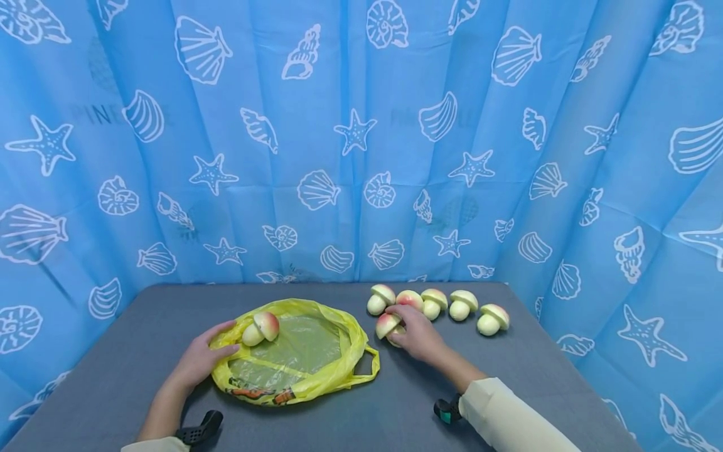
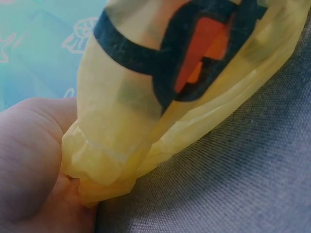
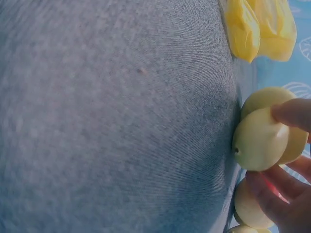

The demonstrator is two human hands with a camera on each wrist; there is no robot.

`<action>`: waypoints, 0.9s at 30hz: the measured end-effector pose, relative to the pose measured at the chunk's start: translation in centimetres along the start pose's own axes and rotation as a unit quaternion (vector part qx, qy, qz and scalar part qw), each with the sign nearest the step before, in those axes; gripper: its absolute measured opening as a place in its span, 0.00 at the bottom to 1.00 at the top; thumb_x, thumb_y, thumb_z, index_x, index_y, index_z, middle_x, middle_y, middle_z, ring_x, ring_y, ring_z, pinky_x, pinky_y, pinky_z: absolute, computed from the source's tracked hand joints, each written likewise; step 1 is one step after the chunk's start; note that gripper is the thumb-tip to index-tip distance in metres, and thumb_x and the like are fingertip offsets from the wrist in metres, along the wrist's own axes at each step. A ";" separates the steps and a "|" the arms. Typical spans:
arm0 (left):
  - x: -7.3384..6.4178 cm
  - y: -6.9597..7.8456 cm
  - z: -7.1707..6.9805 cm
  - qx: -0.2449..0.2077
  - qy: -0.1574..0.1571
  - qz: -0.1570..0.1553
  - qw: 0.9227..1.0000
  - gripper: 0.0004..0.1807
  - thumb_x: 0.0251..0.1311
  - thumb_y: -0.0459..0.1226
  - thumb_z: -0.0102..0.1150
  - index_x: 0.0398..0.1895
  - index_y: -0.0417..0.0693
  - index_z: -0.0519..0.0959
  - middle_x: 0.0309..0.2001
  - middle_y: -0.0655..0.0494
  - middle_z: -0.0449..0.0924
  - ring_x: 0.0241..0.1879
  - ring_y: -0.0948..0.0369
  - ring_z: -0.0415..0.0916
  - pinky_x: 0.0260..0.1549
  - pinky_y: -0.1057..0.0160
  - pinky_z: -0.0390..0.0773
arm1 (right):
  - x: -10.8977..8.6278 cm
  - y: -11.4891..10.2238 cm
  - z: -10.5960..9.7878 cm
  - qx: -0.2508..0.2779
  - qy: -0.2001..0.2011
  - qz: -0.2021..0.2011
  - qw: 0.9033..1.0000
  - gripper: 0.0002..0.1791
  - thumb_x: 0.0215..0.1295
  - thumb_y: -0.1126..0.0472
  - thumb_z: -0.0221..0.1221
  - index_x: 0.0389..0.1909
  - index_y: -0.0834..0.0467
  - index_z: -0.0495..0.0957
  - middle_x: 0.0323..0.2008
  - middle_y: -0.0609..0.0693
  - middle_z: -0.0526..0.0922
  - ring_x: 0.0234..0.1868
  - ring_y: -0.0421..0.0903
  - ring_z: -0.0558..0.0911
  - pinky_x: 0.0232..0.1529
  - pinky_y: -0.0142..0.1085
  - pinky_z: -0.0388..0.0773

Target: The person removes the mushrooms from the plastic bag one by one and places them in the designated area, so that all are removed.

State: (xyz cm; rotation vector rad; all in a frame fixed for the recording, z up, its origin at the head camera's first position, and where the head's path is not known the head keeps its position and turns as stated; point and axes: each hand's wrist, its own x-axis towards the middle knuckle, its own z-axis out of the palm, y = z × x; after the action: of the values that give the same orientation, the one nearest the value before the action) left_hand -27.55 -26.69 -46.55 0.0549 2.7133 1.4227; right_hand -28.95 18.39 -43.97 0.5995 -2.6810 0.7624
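Observation:
A yellow plastic bag [image 1: 356, 339] lies on the table with its mouth spread wide. One toy mushroom [image 1: 267, 325] with a pinkish-red cap rests at the left of its mouth. My left hand [image 1: 200, 355] holds the bag's left edge between thumb and fingers; in the left wrist view the plastic [image 2: 112, 160] bunches against the palm. To the right of the bag, my right hand [image 1: 419, 336] grips another toy mushroom [image 1: 387, 325] by its sides. The right wrist view shows its pale stem [image 3: 260, 141] between thumb and fingers, close to the tabletop.
Several more toy mushrooms, among them one at the far right [image 1: 493, 319] and one at the left end [image 1: 381, 299], stand in a row behind my right hand. The grey table [image 1: 395, 408] ends at a blue shell-patterned curtain [image 1: 356, 207]. A bag handle [image 1: 369, 375] sticks out rightward.

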 end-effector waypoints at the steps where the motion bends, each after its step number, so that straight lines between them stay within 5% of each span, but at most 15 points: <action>1: 0.0 0.0 0.0 0.001 0.002 0.001 1.000 0.40 0.63 0.48 0.60 0.73 0.40 0.59 0.71 0.31 0.52 0.68 0.34 0.49 0.61 0.34 0.55 | 0.0 0.1 0.0 -0.002 0.001 -0.002 1.000 0.27 0.50 0.68 0.70 0.54 0.63 0.77 0.51 0.54 0.80 0.50 0.52 0.78 0.50 0.48 0.75; 12: 0.2 -0.1 0.1 0.003 0.000 -0.001 1.000 0.41 0.62 0.50 0.61 0.73 0.40 0.59 0.71 0.31 0.52 0.68 0.35 0.50 0.61 0.34 0.56 | -0.2 0.1 0.2 -0.025 0.046 -0.013 0.999 0.26 0.48 0.68 0.70 0.52 0.62 0.79 0.51 0.55 0.80 0.55 0.54 0.76 0.54 0.50 0.73; 20: 0.1 -0.4 0.1 -0.007 0.000 0.005 1.000 0.41 0.62 0.49 0.61 0.73 0.40 0.59 0.71 0.32 0.52 0.69 0.35 0.49 0.62 0.35 0.54 | -0.3 0.3 0.1 -0.020 0.080 -0.024 0.996 0.25 0.46 0.70 0.71 0.49 0.62 0.80 0.45 0.54 0.81 0.39 0.48 0.79 0.39 0.44 0.77; 27: 0.0 -0.3 0.0 -0.003 0.003 0.007 1.000 0.39 0.63 0.48 0.61 0.73 0.40 0.60 0.71 0.32 0.53 0.68 0.35 0.49 0.61 0.34 0.55 | -0.3 0.5 -0.1 -0.002 0.089 -0.004 0.996 0.22 0.48 0.70 0.71 0.48 0.61 0.81 0.46 0.53 0.81 0.39 0.48 0.82 0.41 0.43 0.79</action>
State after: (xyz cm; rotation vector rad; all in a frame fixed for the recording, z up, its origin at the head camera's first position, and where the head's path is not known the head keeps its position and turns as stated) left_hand -27.59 -26.84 -46.86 0.0706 2.7187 1.4368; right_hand -28.87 18.92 -44.17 0.5155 -2.5154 0.7712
